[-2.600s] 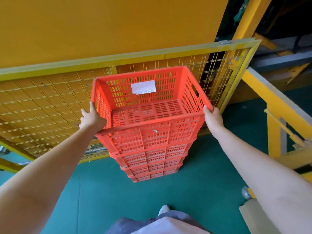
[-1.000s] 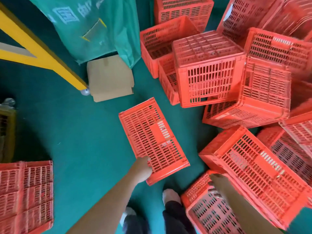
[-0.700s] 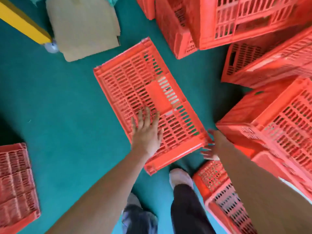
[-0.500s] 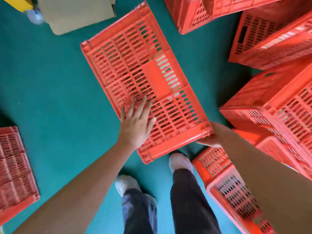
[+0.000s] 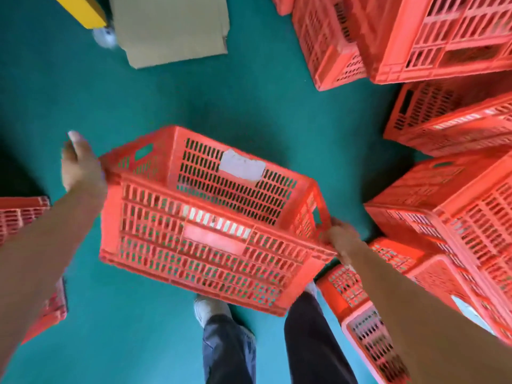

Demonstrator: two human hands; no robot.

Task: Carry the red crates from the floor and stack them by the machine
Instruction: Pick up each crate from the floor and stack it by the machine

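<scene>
I hold a red slatted crate (image 5: 210, 225) off the green floor in front of my legs, tilted with its opening facing away from me. A white label is stuck on its inner far wall. My left hand (image 5: 79, 167) grips the crate's left end rim. On the opposite end, my right hand (image 5: 339, 239) grips the rim by the handle slot. Several more red crates (image 5: 443, 45) lie jumbled at the right and top right.
A stack of red crates (image 5: 30, 261) shows at the left edge. A flat cardboard sheet (image 5: 171, 26) lies on the floor at the top, next to a yellow frame leg (image 5: 83, 9) with a caster. Another crate (image 5: 360, 314) lies by my right foot.
The crate lay upside down on the floor with my left palm on its base. Now both hands hold its ends and it is lifted and turned onto its side.
</scene>
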